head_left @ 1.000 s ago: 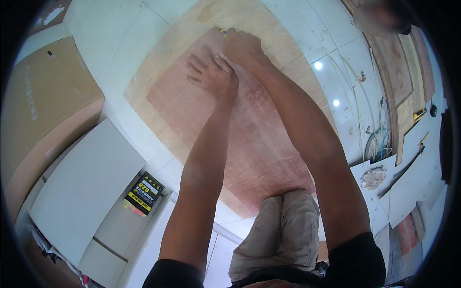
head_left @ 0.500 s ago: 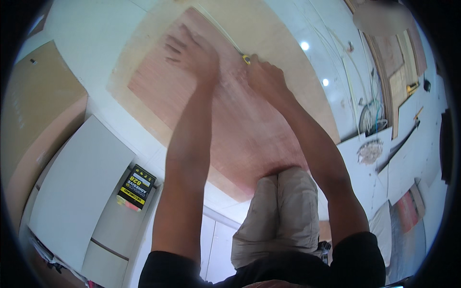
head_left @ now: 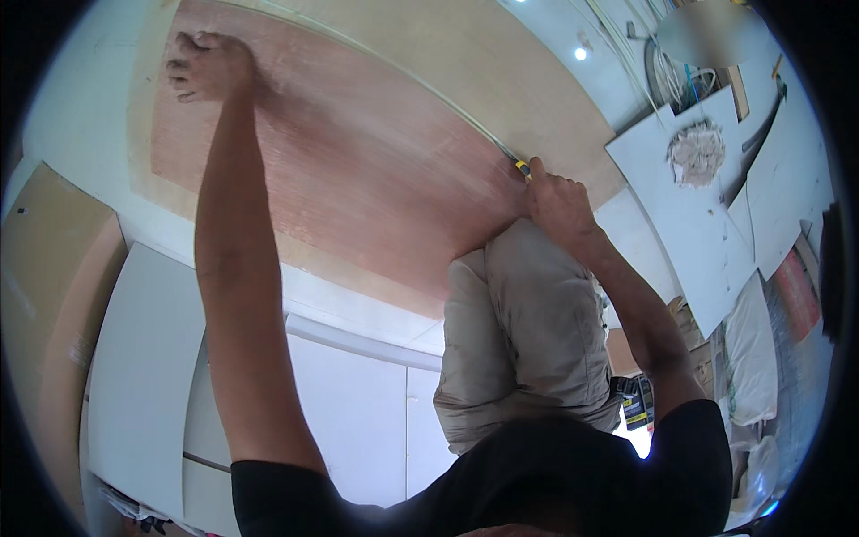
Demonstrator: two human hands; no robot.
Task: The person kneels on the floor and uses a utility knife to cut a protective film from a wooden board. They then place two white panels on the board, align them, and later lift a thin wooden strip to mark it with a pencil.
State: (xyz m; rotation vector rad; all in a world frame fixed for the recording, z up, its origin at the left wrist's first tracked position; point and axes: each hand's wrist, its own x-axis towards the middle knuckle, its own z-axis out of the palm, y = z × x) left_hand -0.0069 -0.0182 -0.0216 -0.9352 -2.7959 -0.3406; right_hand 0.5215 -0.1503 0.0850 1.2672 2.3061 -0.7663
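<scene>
At 2 o'clock the right hand [head_left: 561, 199] grasps a yellow-and-black tool [head_left: 523, 167] at the edge of a reddish plywood panel [head_left: 376, 152]. The panel lies at 11 o'clock; the left hand [head_left: 215, 68], released, fingers bent, is over its 10 o'clock end.

Cool white light spreads brightly over the reddish board [head_left: 376, 152], its grain smeared by soft blur, with a faint shadow beside the left hand [head_left: 215, 70] on it, a small round glare on the floor [head_left: 598, 85] to its right, and bent outlines around it fading into a black rim.
</scene>
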